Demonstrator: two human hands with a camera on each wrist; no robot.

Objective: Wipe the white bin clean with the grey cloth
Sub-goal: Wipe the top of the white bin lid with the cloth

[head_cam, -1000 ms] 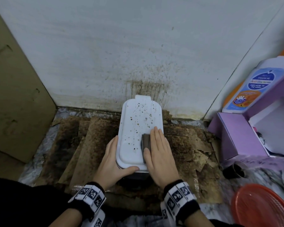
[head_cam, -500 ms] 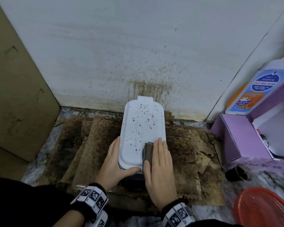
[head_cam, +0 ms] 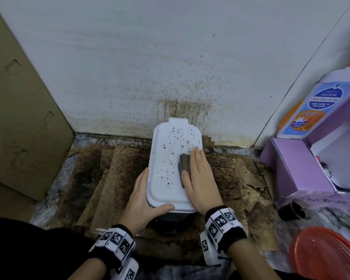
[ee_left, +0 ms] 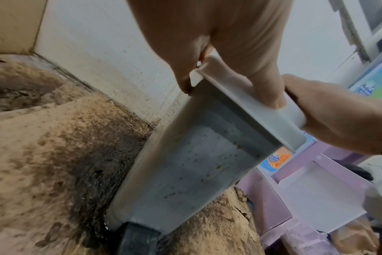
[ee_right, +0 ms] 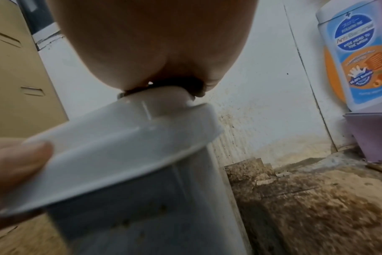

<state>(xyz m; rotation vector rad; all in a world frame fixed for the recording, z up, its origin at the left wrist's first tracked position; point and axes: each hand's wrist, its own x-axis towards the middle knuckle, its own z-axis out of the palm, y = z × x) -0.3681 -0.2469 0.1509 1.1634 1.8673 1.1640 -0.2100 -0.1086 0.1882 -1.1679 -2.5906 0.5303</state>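
White bin (head_cam: 171, 168) stands upright on stained cardboard (head_cam: 113, 178) on the floor, back edge close to the spattered wall (head_cam: 170, 57); all places here given rel. to the bin. Left hand (head_cam: 144, 201) grips the near-left corner of the lid, thumb over the front rim, fingers down the left side, steadying it. Right hand (head_cam: 202, 178) lies flat on the lid's right half, fingers straight, pressing the grey cloth (head_cam: 184, 165) down; cloth shows folded, peeking out at the hand's left edge. Progress, judged: early-to-mid. Near end of lid looks mostly white, but brown specks are thick on the far half and a few sit mid-lid, left of the cloth. Left wrist view shows specks on the bin's side wall too, so sides prob. not done. Left: far half of lid, rim, side walls.
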